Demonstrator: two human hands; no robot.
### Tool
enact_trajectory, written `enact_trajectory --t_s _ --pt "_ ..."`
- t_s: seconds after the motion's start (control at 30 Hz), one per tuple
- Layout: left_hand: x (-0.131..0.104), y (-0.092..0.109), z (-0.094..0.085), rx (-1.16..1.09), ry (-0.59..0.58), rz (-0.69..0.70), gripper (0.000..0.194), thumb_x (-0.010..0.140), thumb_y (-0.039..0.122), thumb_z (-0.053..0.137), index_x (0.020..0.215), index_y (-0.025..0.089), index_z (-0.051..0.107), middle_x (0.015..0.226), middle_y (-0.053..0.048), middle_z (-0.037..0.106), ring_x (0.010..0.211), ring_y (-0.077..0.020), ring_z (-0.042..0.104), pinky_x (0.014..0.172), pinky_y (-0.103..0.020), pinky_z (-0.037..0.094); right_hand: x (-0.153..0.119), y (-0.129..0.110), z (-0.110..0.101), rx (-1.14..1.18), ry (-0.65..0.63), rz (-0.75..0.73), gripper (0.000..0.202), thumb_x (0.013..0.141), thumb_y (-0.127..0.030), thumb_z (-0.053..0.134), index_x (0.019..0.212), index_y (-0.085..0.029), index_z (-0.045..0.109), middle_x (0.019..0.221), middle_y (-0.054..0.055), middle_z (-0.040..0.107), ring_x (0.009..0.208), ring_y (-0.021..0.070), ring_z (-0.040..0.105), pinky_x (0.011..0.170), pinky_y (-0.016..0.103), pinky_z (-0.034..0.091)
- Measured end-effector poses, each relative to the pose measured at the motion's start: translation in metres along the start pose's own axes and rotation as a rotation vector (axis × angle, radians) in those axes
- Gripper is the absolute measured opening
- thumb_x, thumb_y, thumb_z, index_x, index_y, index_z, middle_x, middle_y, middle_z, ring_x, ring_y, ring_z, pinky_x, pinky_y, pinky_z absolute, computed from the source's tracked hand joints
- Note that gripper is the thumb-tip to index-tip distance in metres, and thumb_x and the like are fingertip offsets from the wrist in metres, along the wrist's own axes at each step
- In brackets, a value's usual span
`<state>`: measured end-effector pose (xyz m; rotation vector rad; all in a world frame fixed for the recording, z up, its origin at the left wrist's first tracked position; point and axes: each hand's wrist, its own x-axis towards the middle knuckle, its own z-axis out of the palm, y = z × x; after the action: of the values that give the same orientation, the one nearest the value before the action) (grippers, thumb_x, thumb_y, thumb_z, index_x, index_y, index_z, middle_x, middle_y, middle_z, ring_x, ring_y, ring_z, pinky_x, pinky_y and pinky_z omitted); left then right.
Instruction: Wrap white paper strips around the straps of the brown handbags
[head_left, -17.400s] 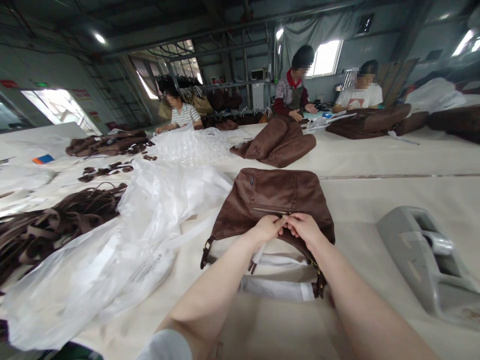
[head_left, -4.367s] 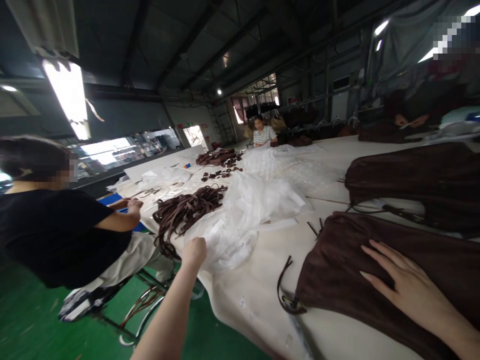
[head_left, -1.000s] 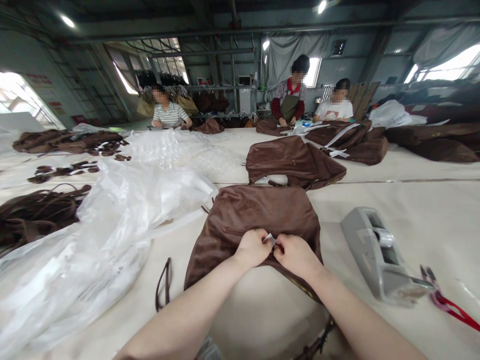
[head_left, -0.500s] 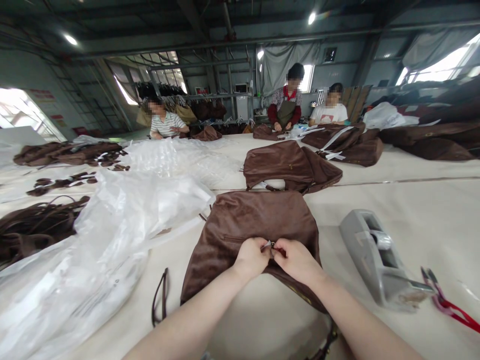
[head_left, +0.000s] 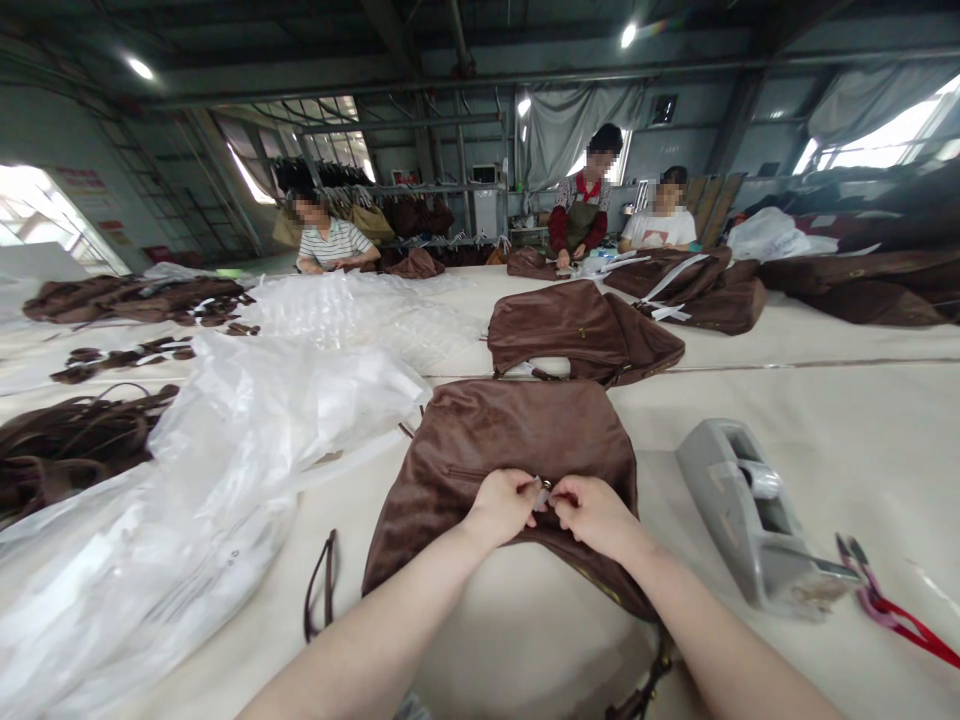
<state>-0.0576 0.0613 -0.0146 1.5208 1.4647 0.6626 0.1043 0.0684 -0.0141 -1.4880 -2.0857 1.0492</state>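
Observation:
A brown leather bag (head_left: 517, 425) lies flat on the pale table, its strap towards me. Over its middle, at the right end of a zip slit, my left hand (head_left: 506, 508) pinches a small whitish translucent piece (head_left: 541, 494). My right hand (head_left: 592, 512) is closed just to the right, its fingertips beside a small metal ring or puller (head_left: 547, 485). What my right fingers grip is too small to make out.
Right of the bag stands a grey tape dispenser (head_left: 757, 520), with red-handled cutters (head_left: 885, 605) beyond. Plastic sheeting (head_left: 225, 450) covers the left side. Another brown bag (head_left: 559, 325) lies ahead. Three people (head_left: 334, 240) are across the tables. A thin dark cord (head_left: 328, 585) lies left.
Both hands stay over the bag; the fingertips have shifted slightly, and more of the whitish piece and the metal ring shows between them.

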Motion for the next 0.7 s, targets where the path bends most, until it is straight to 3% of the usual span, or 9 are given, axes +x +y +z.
enact_trajectory --t_s 0.2,0.37,0.47,0.57,0.7 --pt "0.004 0.001 0.001 -0.123 -0.004 -0.115 0.026 0.083 0.027 0.045 0.075 0.011 0.065 0.069 -0.004 0.067 0.040 -0.0056 0.049 0.037 -0.016 0.038 0.009 0.008 0.003 0.333 -0.122 0.293 0.026 0.081 -0.025 0.042 0.082 -0.014 0.066 0.049 -0.001 0.062 0.031 0.0075 0.045 0.030 0.018 0.028" --pt "0.000 0.008 -0.003 -0.117 -0.022 -0.158 0.025 0.082 0.024 0.044 0.077 0.012 0.065 0.065 -0.002 0.065 0.041 -0.0061 0.049 0.041 -0.017 0.040 0.011 0.003 0.007 0.458 -0.080 0.319 0.017 0.076 -0.025 0.052 0.069 -0.014 0.064 0.051 -0.001 0.062 0.031 0.0052 0.044 0.028 0.016 0.027" --pt "-0.004 0.010 -0.008 0.112 -0.017 -0.022 0.026 0.081 0.025 0.045 0.074 0.014 0.068 0.059 -0.001 0.063 0.047 -0.0094 0.053 0.049 -0.020 0.044 0.011 0.001 0.010 0.474 -0.019 0.283 0.016 0.076 -0.022 0.050 0.065 -0.015 0.059 0.050 -0.002 0.060 0.031 0.0045 0.043 0.028 0.015 0.028" --pt "-0.010 0.012 -0.011 0.394 0.089 0.195 0.023 0.080 0.024 0.049 0.073 0.018 0.070 0.070 -0.004 0.067 0.067 -0.0146 0.059 0.068 -0.025 0.046 0.012 0.001 0.014 0.496 0.017 0.244 0.014 0.076 -0.020 0.048 0.067 -0.016 0.057 0.049 -0.004 0.058 0.032 0.0049 0.045 0.029 0.015 0.028" --pt "-0.016 0.016 -0.009 0.526 0.232 0.212 0.019 0.079 0.022 0.052 0.082 0.020 0.071 0.088 -0.005 0.068 0.081 -0.0177 0.060 0.076 -0.026 0.044 0.013 0.000 0.016 0.497 0.044 0.216 0.011 0.076 -0.020 0.049 0.070 -0.016 0.057 0.048 -0.004 0.058 0.032 0.0051 0.046 0.029 0.015 0.029"
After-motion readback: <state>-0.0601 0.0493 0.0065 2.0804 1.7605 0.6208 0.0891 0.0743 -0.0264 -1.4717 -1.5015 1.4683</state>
